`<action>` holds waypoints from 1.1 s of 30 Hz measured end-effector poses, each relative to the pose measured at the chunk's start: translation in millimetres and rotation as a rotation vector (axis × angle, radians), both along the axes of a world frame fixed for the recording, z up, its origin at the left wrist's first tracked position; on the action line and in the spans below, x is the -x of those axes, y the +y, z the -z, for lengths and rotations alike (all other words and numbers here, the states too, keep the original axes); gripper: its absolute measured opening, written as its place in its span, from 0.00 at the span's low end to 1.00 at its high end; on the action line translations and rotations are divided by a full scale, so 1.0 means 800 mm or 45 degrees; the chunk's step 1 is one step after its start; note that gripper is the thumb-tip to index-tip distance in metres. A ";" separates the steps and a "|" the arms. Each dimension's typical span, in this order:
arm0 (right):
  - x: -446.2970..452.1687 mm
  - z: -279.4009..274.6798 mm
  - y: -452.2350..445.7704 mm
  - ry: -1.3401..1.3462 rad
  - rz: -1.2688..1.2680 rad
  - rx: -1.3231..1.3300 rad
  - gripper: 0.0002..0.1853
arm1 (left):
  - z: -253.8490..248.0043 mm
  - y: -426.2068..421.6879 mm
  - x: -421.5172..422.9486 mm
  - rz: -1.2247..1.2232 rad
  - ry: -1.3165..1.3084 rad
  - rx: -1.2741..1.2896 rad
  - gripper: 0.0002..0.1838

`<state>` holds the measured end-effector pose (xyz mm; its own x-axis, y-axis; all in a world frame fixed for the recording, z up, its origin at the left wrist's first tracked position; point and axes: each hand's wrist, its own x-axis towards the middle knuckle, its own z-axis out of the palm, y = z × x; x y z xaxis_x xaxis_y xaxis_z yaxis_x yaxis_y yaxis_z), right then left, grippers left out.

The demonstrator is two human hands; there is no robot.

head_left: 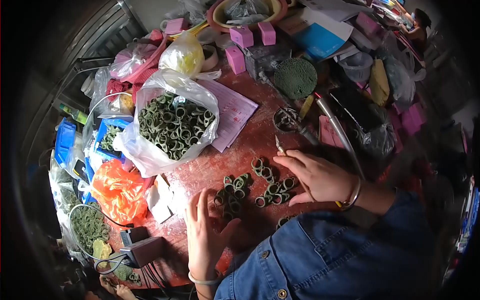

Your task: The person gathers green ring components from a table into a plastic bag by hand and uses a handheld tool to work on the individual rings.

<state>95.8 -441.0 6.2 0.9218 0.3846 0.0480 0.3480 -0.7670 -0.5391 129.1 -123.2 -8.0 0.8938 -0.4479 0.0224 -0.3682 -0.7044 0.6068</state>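
Note:
Several small groups of green rings lie on the red tabletop between my hands, one group of rings beside my left hand and another near my right. My left hand is open, thumb and fingers apart, next to the left group. In my right hand is a slim tool with a pointed metal tip; the fingers close around its handle and hide most of it. A few more rings show partly beneath my sleeve.
A clear plastic bag full of green rings stands at the left. An orange bag and a black adapter with cables are nearer. Behind are a round green pad, pink blocks and a metal-tubed tool. Another person's hand shows bottom left.

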 end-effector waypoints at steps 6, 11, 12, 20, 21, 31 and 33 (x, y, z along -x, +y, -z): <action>-0.023 0.025 0.042 -0.026 -0.058 -0.129 0.51 | 0.008 -0.039 -0.021 0.032 0.065 0.022 0.53; -0.024 0.038 0.061 0.011 -0.027 -0.367 0.44 | 0.006 -0.063 -0.022 0.072 0.174 0.097 0.43; -0.024 0.041 0.063 0.065 0.017 -0.466 0.41 | 0.015 -0.064 -0.022 0.121 0.088 0.171 0.41; -0.029 0.040 0.082 0.107 0.314 -0.855 0.31 | 0.016 -0.080 -0.016 -0.108 0.848 1.226 0.31; -0.031 0.035 0.084 0.044 0.332 -0.826 0.31 | 0.015 -0.080 -0.016 -0.160 1.110 1.583 0.31; -0.043 0.012 0.119 -0.208 0.040 -0.582 0.20 | 0.049 -0.073 -0.035 -0.410 1.611 2.207 0.23; -0.046 0.014 0.121 -0.182 0.032 -0.566 0.17 | 0.050 -0.072 -0.034 -0.475 1.596 2.129 0.25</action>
<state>132.2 -343.8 -4.8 0.9029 0.2754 0.3301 0.4268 -0.4819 -0.7653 156.3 -181.0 -47.6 0.7678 -0.4845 -0.4192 0.6267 0.7039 0.3342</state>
